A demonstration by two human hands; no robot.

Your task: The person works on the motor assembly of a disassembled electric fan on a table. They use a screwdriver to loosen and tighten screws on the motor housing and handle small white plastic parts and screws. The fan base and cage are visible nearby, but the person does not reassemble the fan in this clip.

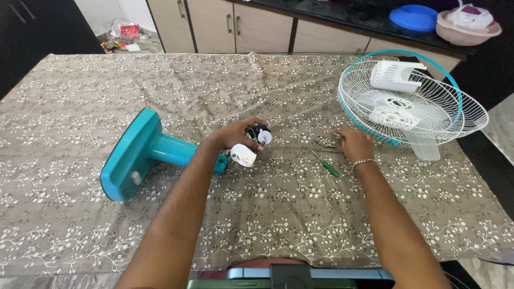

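The left hand (235, 135) is clamping the fan motor (258, 134) at the top of the teal stand (144, 155), which is lying on the bench (80, 91). The right hand (354, 144), fingers curled, is reaching the small screws (325, 143) beside the green screwdriver (325, 163); they could easily be scattering into the patterned cloth.

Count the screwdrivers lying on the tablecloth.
1. A green-handled screwdriver lies on the tablecloth between the two hands, just left of the right hand. Small metal parts lie beyond it; another tool could be hidden under the hands.
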